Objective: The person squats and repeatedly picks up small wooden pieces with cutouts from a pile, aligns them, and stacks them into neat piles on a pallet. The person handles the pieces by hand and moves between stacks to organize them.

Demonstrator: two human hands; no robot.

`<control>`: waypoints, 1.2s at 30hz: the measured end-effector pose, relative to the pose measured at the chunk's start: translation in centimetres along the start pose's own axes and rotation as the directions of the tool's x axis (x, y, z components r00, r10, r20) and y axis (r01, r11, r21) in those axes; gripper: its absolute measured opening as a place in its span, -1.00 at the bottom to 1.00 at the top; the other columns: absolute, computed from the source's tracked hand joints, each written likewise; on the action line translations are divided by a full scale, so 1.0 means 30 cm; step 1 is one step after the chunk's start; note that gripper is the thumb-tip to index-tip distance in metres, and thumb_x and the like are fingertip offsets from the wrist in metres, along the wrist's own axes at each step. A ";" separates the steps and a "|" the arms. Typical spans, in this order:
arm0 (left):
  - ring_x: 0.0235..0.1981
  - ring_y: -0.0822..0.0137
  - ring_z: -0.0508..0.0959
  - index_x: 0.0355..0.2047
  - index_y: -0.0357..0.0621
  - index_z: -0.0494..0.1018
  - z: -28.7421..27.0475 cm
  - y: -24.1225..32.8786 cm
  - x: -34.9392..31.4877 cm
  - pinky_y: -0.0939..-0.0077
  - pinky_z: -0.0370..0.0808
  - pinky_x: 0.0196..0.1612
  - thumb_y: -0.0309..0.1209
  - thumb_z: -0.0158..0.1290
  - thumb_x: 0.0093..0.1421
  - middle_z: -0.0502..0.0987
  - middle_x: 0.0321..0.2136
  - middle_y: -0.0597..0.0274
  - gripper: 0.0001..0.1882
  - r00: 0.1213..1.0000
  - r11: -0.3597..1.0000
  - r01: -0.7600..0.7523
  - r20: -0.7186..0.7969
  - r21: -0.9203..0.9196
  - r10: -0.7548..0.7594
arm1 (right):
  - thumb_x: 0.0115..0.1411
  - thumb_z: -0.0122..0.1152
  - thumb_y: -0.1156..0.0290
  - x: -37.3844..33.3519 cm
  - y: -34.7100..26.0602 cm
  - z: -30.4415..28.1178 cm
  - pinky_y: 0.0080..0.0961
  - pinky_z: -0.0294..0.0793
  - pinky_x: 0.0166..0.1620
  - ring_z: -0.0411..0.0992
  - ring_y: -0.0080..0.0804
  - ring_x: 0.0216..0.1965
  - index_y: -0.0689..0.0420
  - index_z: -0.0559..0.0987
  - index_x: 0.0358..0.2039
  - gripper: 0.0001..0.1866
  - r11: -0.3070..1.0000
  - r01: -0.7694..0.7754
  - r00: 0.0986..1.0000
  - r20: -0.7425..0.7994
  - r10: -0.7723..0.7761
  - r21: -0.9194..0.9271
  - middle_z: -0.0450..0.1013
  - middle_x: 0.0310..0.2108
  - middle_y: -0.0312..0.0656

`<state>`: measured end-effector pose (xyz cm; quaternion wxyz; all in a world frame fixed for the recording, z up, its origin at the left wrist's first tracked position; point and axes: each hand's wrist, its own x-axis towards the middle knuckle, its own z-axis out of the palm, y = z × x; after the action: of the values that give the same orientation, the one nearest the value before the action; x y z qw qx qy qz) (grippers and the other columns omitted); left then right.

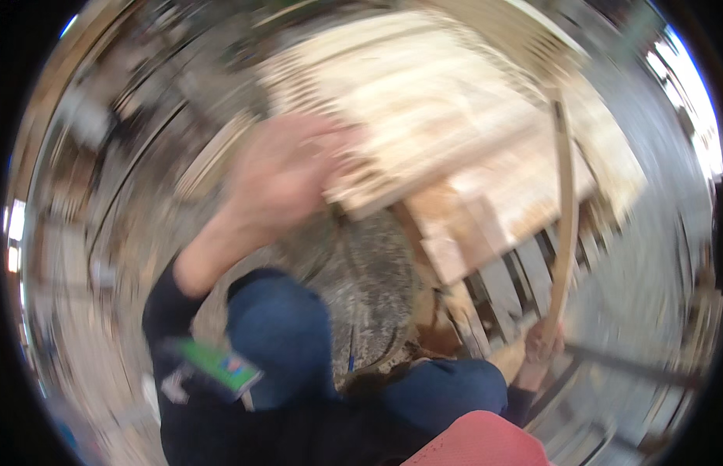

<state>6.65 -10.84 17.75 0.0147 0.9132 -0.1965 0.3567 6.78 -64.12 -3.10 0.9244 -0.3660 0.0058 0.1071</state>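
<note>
The frame is smeared by motion. My left hand (288, 167) is raised at the left end of a stack of pale wooden boards (424, 101). Its fingers look stretched toward the jagged board ends, with nothing visible in them; whether they touch the wood I cannot tell. On the right, my right hand (544, 342) is closed around the near end of a long, narrow wooden strip (564, 202). The strip stretches away from me, and its far end meets the right side of the stack.
Below the stack lies another board (501, 210), resting above a slatted wooden pallet (501, 295). More boards (524, 31) lie at the far right. A short wood bundle (214, 159) sits left of the stack. Dark metal bars (633, 365) stand at right, and my knees (280, 334) are near.
</note>
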 end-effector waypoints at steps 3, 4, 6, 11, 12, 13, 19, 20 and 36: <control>0.23 0.20 0.38 0.28 0.22 0.33 0.081 0.035 0.086 0.10 0.21 0.38 -0.40 0.21 0.11 0.44 0.17 0.30 -0.31 0.949 0.951 -0.286 -0.100 0.120 0.298 | 0.28 0.07 -0.02 0.171 -0.017 0.180 -0.61 0.26 -0.78 0.30 -0.44 -0.78 0.34 0.37 0.05 -0.37 0.961 -0.017 0.996 0.085 0.042 -0.275 0.43 -0.54 -0.10; 0.21 0.23 0.39 0.29 0.24 0.30 0.107 0.032 0.086 0.11 0.19 0.40 -0.37 0.18 0.15 0.46 0.15 0.32 -0.33 0.926 0.935 -0.292 -0.185 0.202 0.329 | 0.27 0.09 -0.02 0.214 0.017 0.247 -0.62 0.28 -0.78 0.32 -0.44 -0.77 0.35 0.36 0.07 -0.35 0.932 -0.049 0.990 0.103 0.092 -0.359 0.45 -0.53 -0.08; 0.16 0.28 0.43 0.25 0.25 0.32 0.104 -0.010 0.026 0.16 0.22 0.37 -0.32 0.15 0.19 0.49 0.09 0.36 -0.41 0.898 0.935 -0.277 -0.288 0.222 0.334 | 0.14 0.21 -0.12 0.258 0.073 0.426 -0.60 0.38 -0.72 0.39 -0.43 -0.70 0.40 0.34 0.13 -0.17 0.821 -0.069 0.987 0.080 0.138 -0.567 0.50 -0.42 -0.05; -0.03 0.43 0.54 0.02 0.23 0.49 0.028 -0.105 -0.237 0.39 0.45 0.11 -0.26 0.13 0.24 0.59 -0.13 0.47 -0.67 0.974 0.955 -0.153 -0.123 0.252 0.189 | 0.31 0.00 -0.14 0.286 0.201 0.815 -0.42 0.61 -0.28 0.54 -0.36 -0.28 0.37 0.26 0.25 -0.19 0.763 -0.217 0.961 0.005 0.277 -0.609 0.50 -0.21 -0.05; -0.08 0.45 0.55 -0.03 0.22 0.52 -0.004 -0.140 -0.298 0.43 0.46 0.04 -0.25 0.12 0.24 0.60 -0.16 0.49 -0.73 0.982 0.955 -0.100 -0.128 0.280 0.141 | 0.41 -0.12 -0.12 0.278 0.252 0.906 -0.40 0.61 -0.28 0.53 -0.36 -0.26 0.33 0.24 0.27 -0.25 0.795 -0.224 0.969 -0.043 0.242 -0.565 0.48 -0.23 -0.09; -0.12 0.47 0.56 -0.09 0.22 0.55 -0.050 -0.181 -0.370 0.48 0.47 -0.04 -0.24 0.12 0.25 0.62 -0.18 0.50 -0.78 0.989 0.948 -0.058 -0.109 0.313 0.097 | 0.42 -0.16 -0.13 0.287 0.287 1.002 -0.41 0.58 -0.21 0.51 -0.36 -0.21 0.29 0.25 0.29 -0.27 0.804 -0.274 0.946 0.003 0.324 -0.528 0.48 -0.22 -0.14; -0.11 0.17 0.55 -0.14 0.03 0.57 -0.220 -0.374 -0.843 0.28 0.39 -0.01 -0.54 0.18 0.00 0.62 -0.19 0.28 -0.64 0.794 0.761 0.590 -0.022 0.269 -0.608 | 0.47 -0.08 0.05 0.415 0.202 0.874 -0.53 0.50 -0.29 0.43 -0.47 -0.35 0.08 0.42 -0.04 -0.65 0.800 -0.289 0.880 0.184 0.439 -0.526 0.36 -0.41 -0.30; -0.11 0.12 0.54 -0.15 -0.01 0.56 -0.213 -0.411 -0.896 0.26 0.39 -0.02 -0.56 0.16 0.00 0.60 -0.20 0.23 -0.65 0.754 0.731 0.646 -0.032 0.219 -0.656 | 0.47 -0.07 0.07 0.416 0.186 0.843 -0.56 0.48 -0.32 0.40 -0.52 -0.38 0.06 0.42 -0.09 -0.69 0.836 -0.285 0.898 0.175 0.404 -0.469 0.34 -0.42 -0.33; 0.09 0.11 0.42 -0.04 -0.06 0.45 0.471 -1.032 -1.338 0.11 0.32 0.08 -0.35 0.14 0.21 0.46 -0.02 0.16 -0.69 0.326 0.269 0.828 -0.031 0.492 -0.945 | 0.47 -0.05 0.22 0.381 0.159 0.823 -0.58 0.47 -0.31 0.42 -0.61 -0.31 -0.01 0.43 -0.22 -0.83 0.821 -0.311 0.949 -0.194 0.247 -0.479 0.41 -0.31 -0.38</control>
<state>0.37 29.35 -15.66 -0.0110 0.8794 0.4364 0.1902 15.32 -41.78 10.75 0.7686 -0.5956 0.0880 0.2165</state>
